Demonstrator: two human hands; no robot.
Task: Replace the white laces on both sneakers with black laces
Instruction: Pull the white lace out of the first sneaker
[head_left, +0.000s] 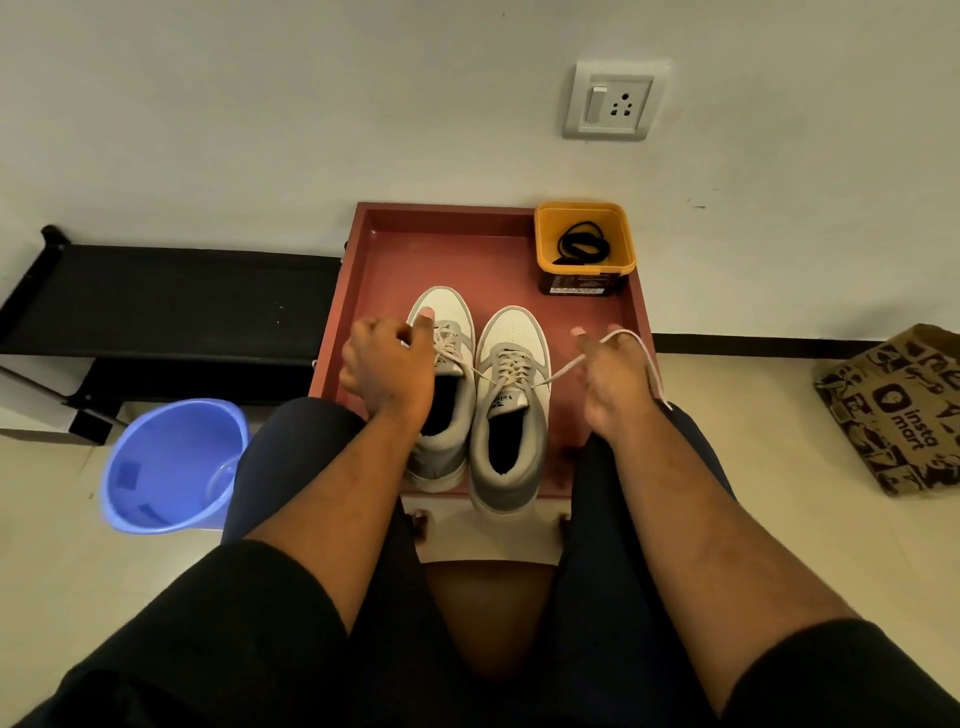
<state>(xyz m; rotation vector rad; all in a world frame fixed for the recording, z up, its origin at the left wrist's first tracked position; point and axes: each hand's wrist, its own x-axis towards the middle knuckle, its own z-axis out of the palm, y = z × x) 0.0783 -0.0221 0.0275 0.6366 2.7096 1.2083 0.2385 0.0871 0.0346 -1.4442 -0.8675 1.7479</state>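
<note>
Two white and grey sneakers stand side by side on a red tray, toes toward the wall. The left sneaker and the right sneaker both carry white laces. My left hand lies over the left sneaker and pinches a white lace end. My right hand is to the right of the right sneaker and holds the other white lace end, pulled taut, with the tail looped over my fingers. Black laces lie coiled in a yellow tub at the tray's far right corner.
A blue bucket stands on the floor at the left. A black low rack runs along the wall on the left. A printed paper bag lies on the right. My knees flank the tray's near edge.
</note>
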